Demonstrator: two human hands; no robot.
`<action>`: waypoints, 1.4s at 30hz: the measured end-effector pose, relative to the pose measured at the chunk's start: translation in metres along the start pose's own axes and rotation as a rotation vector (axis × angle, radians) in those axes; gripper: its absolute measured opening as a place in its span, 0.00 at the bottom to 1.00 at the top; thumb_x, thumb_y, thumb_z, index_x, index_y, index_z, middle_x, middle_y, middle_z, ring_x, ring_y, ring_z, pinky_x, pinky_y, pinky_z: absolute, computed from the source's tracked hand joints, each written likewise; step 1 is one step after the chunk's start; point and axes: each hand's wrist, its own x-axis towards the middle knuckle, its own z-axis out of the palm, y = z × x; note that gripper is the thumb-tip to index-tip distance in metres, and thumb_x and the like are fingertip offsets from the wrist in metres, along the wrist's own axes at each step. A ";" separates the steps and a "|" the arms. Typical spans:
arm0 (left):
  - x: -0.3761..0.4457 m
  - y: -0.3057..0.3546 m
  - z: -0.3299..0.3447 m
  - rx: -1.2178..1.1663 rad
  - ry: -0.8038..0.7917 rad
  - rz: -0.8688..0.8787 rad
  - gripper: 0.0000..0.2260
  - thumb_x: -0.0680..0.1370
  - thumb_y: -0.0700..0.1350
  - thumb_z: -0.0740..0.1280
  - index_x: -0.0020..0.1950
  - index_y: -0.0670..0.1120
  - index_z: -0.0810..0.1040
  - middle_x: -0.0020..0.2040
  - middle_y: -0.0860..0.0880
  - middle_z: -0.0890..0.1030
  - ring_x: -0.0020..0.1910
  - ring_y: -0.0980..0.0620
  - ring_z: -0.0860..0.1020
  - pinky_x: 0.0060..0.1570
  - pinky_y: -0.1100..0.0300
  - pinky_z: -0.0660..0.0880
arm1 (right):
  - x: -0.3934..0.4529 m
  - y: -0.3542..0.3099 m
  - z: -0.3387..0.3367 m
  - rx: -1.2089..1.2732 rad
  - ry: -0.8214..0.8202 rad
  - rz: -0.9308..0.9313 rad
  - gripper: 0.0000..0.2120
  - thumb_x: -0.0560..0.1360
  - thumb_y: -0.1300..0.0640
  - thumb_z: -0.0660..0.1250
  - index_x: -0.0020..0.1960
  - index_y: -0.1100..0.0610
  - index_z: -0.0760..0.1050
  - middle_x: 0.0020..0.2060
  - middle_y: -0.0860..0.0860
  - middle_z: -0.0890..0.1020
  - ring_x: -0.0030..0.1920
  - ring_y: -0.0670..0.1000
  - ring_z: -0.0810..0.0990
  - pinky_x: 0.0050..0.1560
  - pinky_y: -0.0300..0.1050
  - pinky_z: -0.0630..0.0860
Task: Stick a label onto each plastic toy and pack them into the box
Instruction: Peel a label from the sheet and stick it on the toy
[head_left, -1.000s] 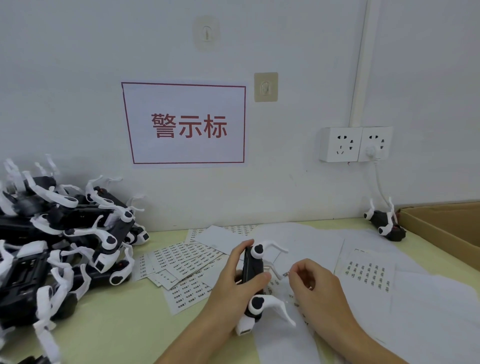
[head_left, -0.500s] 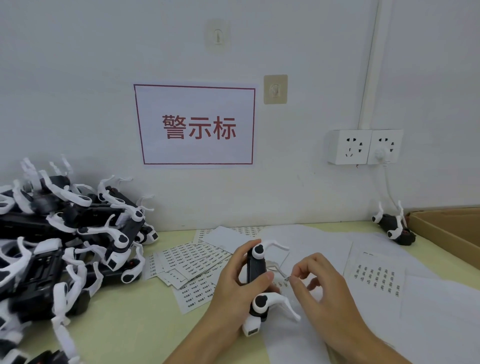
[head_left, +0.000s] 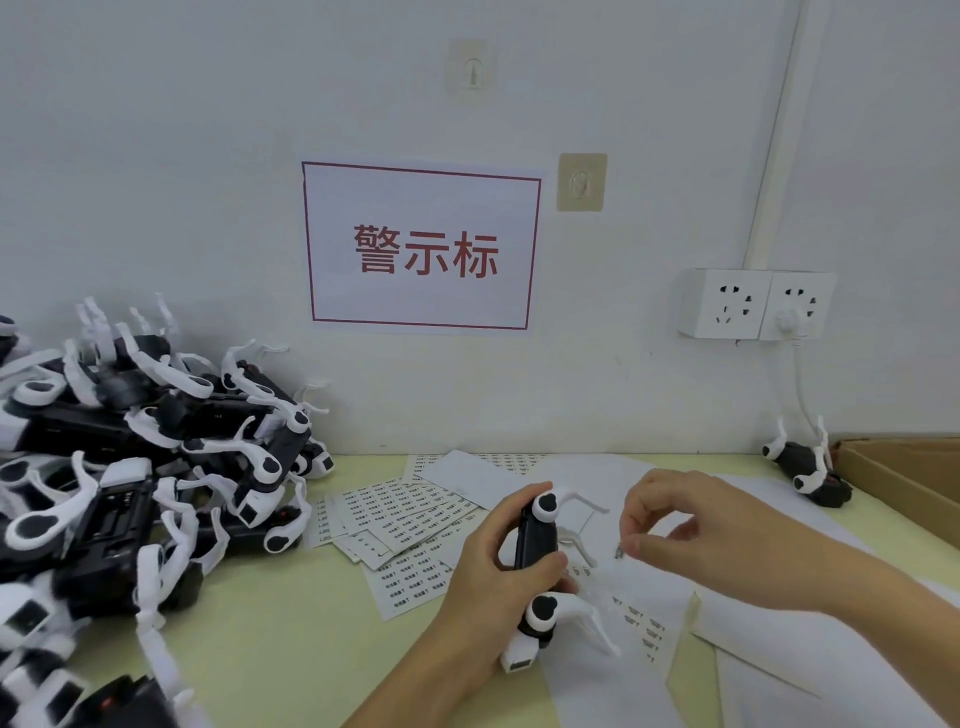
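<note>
Black-and-white plastic makes up the toy (head_left: 537, 540) that we see gripped in the left hand (head_left: 488, 587), thumb along its near side and fingers curled round the black body, its white legs pointing away to the right. Just right of the toy, the right hand (head_left: 691, 530) pinches a small label (head_left: 619, 550) between thumb and forefinger, the other fingers loosely bent above it; the label hangs close to the toy but we cannot tell whether it touches. Under both hands lie white backing sheets (head_left: 644, 623) with a few labels left on them, and left of the toy a fan of printed label sheets (head_left: 410, 525) spreads over the pale green table (head_left: 270, 644). Further left of the toy a heap of unlabelled-looking toys (head_left: 130, 478) is stacked against the wall. Far right of the toy, one toy (head_left: 808, 467) lies legs up beside the cardboard box (head_left: 904, 478), below the wall sockets (head_left: 756, 304). A red-framed sign (head_left: 423, 249) hangs on the wall above.
</note>
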 end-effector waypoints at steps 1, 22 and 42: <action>0.000 0.000 0.000 0.004 -0.004 0.001 0.27 0.70 0.39 0.71 0.65 0.61 0.77 0.52 0.50 0.84 0.42 0.40 0.84 0.48 0.48 0.81 | 0.003 0.000 0.003 0.009 0.017 -0.002 0.08 0.75 0.51 0.70 0.39 0.41 0.80 0.47 0.38 0.79 0.52 0.39 0.79 0.53 0.40 0.78; -0.003 0.009 0.001 -0.048 -0.029 -0.004 0.27 0.67 0.35 0.67 0.61 0.59 0.80 0.58 0.48 0.82 0.43 0.39 0.84 0.47 0.50 0.81 | 0.049 -0.008 0.040 -0.039 0.109 -0.036 0.10 0.74 0.54 0.73 0.35 0.44 0.81 0.50 0.37 0.75 0.51 0.33 0.73 0.46 0.29 0.64; -0.003 0.006 0.001 0.029 -0.037 0.051 0.27 0.70 0.35 0.66 0.63 0.59 0.79 0.57 0.50 0.83 0.46 0.43 0.84 0.51 0.48 0.82 | 0.047 -0.004 0.049 -0.096 0.175 -0.031 0.09 0.74 0.55 0.72 0.36 0.46 0.80 0.51 0.36 0.72 0.55 0.36 0.71 0.53 0.37 0.68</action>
